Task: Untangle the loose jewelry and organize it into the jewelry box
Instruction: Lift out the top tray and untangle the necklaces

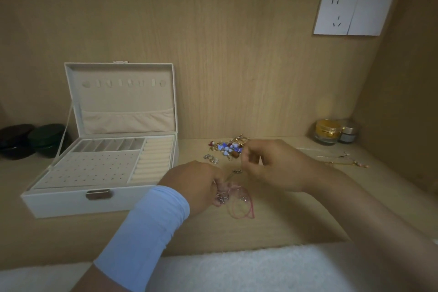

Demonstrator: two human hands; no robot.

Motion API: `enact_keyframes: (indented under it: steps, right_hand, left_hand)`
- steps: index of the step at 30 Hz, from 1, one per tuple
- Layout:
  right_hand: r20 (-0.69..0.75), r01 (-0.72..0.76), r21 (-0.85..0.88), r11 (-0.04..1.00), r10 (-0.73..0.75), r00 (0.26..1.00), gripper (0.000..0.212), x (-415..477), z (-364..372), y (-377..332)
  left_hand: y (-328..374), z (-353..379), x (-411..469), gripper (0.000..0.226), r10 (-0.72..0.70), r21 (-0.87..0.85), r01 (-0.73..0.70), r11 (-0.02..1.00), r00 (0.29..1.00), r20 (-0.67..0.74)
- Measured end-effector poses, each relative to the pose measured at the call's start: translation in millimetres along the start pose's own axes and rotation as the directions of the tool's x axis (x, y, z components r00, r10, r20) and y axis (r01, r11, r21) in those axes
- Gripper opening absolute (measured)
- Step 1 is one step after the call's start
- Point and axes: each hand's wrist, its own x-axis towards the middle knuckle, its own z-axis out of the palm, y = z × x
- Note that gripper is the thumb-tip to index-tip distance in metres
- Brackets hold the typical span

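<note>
Far left: two dark round lidded pots were noted, contents hidden. Next, the white hinged jewelry box was found open; its small divided compartments, perforated earring panel and cream ring rolls were all seen bare, and nothing was hung on the lid hooks. The left hand, in a pale blue sleeve, was observed curled, pinching a tangle of pink cord and silver bits on the wooden shelf. Behind it, a heap of blue-beaded and gold pieces was left loose. The right hand was raised with fingertips pinched, apparently on a fine strand drawn from the tangle; too thin to confirm. Step judged: untangling, nothing yet boxed. Next move judged to require a slow pull apart while the knot is held down. Further right, a gold chain, then a gold-filled glass jar and a small silver-lidded jar were recorded.
</note>
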Motion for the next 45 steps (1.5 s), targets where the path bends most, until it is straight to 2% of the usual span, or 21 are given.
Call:
enact_keyframes:
  steps: [4,6,7,9,13,15,17,18,20,21,22,24,26,28,33,36,39,43,45]
  right_hand:
    - [0.222,0.003,-0.37,0.929,0.086,0.971,0.017,-7,6,-7]
    - [0.23,0.04,-0.48,0.876,0.081,0.97,0.021,-6,7,-9]
    - [0.214,0.041,-0.48,0.876,0.072,0.974,0.021,-6,6,-9]
    - [0.19,0.016,-0.379,0.925,0.061,0.98,0.015,-5,1,-8]
    - [0.133,0.018,-0.067,0.998,-0.009,0.991,0.011,-4,-5,0]
    - [0.074,0.064,0.029,0.998,-0.066,0.995,0.01,-3,-4,5]
    - [0.012,0.135,0.039,0.99,-0.136,0.991,0.008,-2,1,9]
    - [-0.024,0.152,0.039,0.988,-0.152,0.988,0.007,-1,3,11]
    - [-0.086,0.133,0.067,0.989,-0.127,0.988,0.008,-1,6,12]
    - [-0.104,0.1,0.089,0.991,-0.09,0.99,0.01,-2,6,14]
    - [-0.107,0.057,0.133,0.99,-0.043,0.993,0.012,-2,7,14]
    - [-0.083,-0.022,0.335,0.942,0.053,0.995,0.017,-3,8,12]
    - [-0.06,-0.078,0.548,0.833,0.133,0.989,0.022,-3,9,8]
    - [-0.027,-0.134,0.647,0.75,0.198,0.98,0.025,-4,11,7]
    - [0.037,-0.231,0.692,0.684,0.286,0.958,0.024,-4,17,11]
    - [0.02,-0.247,0.671,0.699,0.316,0.949,0.021,-3,21,16]
    - [-0.01,-0.239,0.653,0.718,0.323,0.946,0.02,-2,23,16]
    - [-0.044,-0.217,0.688,0.693,0.338,0.94,0.01,-1,25,14]
    - [-0.031,-0.212,0.716,0.666,0.333,0.942,0.007,-1,26,13]
  left_hand:
    - [0,4,2,0.031,-0.008,0.003,0.008,1.0,1.0,0.027]
    - [-1,4,2,0.031,-0.013,0.008,0.013,1.0,1.0,0.028]
    - [-1,3,3,0.032,-0.017,0.011,0.017,1.0,0.999,0.03]
    - [-2,3,3,0.032,-0.021,0.023,0.02,1.0,1.0,0.013]
    - [-2,2,1,0.03,-0.024,0.03,0.026,0.999,0.998,-0.05]
    - [-1,3,2,0.026,-0.026,-0.028,0.023,0.999,0.993,-0.112]
    - [3,6,5,0.02,-0.032,-0.186,-0.005,0.983,0.98,-0.195]
    - [6,9,6,0.015,-0.052,-0.356,-0.025,0.934,0.978,-0.204]
    - [15,12,7,0.009,-0.078,-0.692,-0.039,0.721,0.988,-0.137]
    - [18,15,7,0.014,-0.082,-0.774,-0.032,0.633,0.991,-0.108]
    - [18,18,8,0.018,-0.08,-0.795,-0.04,0.606,0.991,-0.111]
    - [15,22,12,0.015,-0.095,-0.742,-0.074,0.666,0.979,-0.183]
    - [10,23,15,0.015,-0.08,-0.706,-0.107,0.7,0.971,-0.226]
    - [7,22,15,0.018,-0.054,-0.665,-0.138,0.734,0.964,-0.26]
    - [7,21,13,0.019,-0.122,-0.585,-0.088,0.806,0.943,-0.31]
    - [4,17,11,0.019,-0.135,-0.412,-0.024,0.911,0.926,-0.353]
    - [3,9,6,0.023,-0.127,-0.163,0.065,0.985,0.905,-0.406]
    - [-4,3,2,0.028,-0.104,0.045,0.128,0.991,0.933,-0.345]
    - [-3,4,2,0.026,-0.079,0.04,0.098,0.994,0.938,-0.338]
